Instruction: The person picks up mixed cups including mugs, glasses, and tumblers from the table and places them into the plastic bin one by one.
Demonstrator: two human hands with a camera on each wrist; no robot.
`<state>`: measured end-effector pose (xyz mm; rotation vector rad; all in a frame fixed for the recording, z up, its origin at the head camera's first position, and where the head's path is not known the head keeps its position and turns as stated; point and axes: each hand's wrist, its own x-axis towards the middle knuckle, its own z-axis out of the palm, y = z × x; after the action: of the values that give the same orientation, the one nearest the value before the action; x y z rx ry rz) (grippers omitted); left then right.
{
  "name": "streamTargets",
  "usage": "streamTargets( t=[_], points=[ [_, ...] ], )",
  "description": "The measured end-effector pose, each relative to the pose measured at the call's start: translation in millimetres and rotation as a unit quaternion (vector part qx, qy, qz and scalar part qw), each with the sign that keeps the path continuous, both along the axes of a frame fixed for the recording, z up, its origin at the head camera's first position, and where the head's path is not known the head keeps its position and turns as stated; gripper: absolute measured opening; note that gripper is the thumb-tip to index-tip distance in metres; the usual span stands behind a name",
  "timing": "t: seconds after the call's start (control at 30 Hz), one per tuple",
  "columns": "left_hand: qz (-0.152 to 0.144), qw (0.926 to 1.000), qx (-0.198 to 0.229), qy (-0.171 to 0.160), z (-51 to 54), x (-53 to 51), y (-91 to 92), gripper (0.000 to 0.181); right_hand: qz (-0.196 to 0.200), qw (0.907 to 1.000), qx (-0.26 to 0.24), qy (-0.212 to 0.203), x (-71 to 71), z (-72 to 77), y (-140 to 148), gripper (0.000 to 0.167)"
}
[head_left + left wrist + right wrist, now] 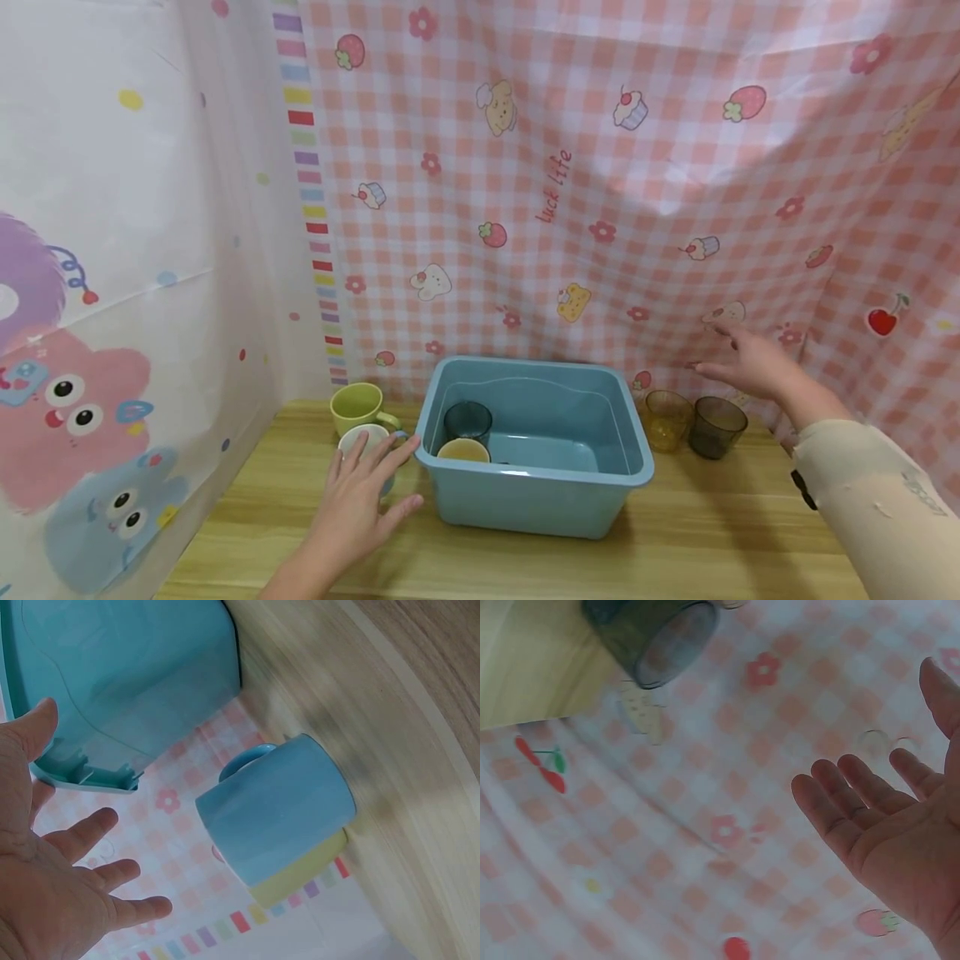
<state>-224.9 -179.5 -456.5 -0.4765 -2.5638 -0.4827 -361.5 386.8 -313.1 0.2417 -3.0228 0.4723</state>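
My left hand (358,498) hovers with spread fingers above a blue mug (277,810), whose white inside (358,437) shows past the fingertips in the head view. Behind that mug stands a yellow-green mug (357,407). My right hand (752,363), its fingers extended, is raised above an amber glass (667,421) and a dark grey-brown glass (717,427); it touches neither. Between the hands sits a blue plastic basin (536,506). Inside, at its left end, are a dark glass (468,422) and a cup with a yellowish inside (463,451).
Everything stands on a wood-grain table (712,533). A pink checked cloth (570,183) hangs right behind the basin and the glasses. On the left hangs a white cloth (225,350) with cartoon figures.
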Motion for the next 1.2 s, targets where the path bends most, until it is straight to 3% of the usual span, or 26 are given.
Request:
streamTargets(
  t=[0.5, 0.63, 0.73, 0.9, 1.03, 1.2],
  points=[
    [-0.003, 1.0, 0.002, -0.003, -1.2, -0.5, 0.5, 0.078, -0.029, 0.9955, -0.041, -0.08, -4.5, -45.6, 38, 0.104],
    [-0.003, 1.0, 0.002, -0.007, -0.7, 0.3, 0.4, 0.077, -0.033, 0.9854, -0.093, -0.139, -6.7, -61.9, 40, 0.11],
    [-0.002, 0.9999, 0.003, -0.012, -1.0, 0.4, -0.2, 0.077, -0.031, 0.9811, -0.099, -0.163, -8.5, -74.0, 41, 0.117],
    [-0.001, 0.9999, 0.008, -0.014, -1.7, 0.4, -0.5, 0.079, -0.012, 0.9856, -0.09, -0.142, -7.3, -90.5, 38, 0.121],
    [0.0, 0.9999, 0.009, -0.011, -2.3, 0.4, -0.5, 0.079, -0.023, 0.9872, -0.09, -0.13, -5.6, -100.2, 35, 0.125],
    [-0.001, 0.9999, 0.007, -0.015, -3.6, 0.6, -0.6, 0.079, -0.043, 0.9915, -0.07, -0.102, -1.9, -109.5, 36, 0.119]
  ],
)
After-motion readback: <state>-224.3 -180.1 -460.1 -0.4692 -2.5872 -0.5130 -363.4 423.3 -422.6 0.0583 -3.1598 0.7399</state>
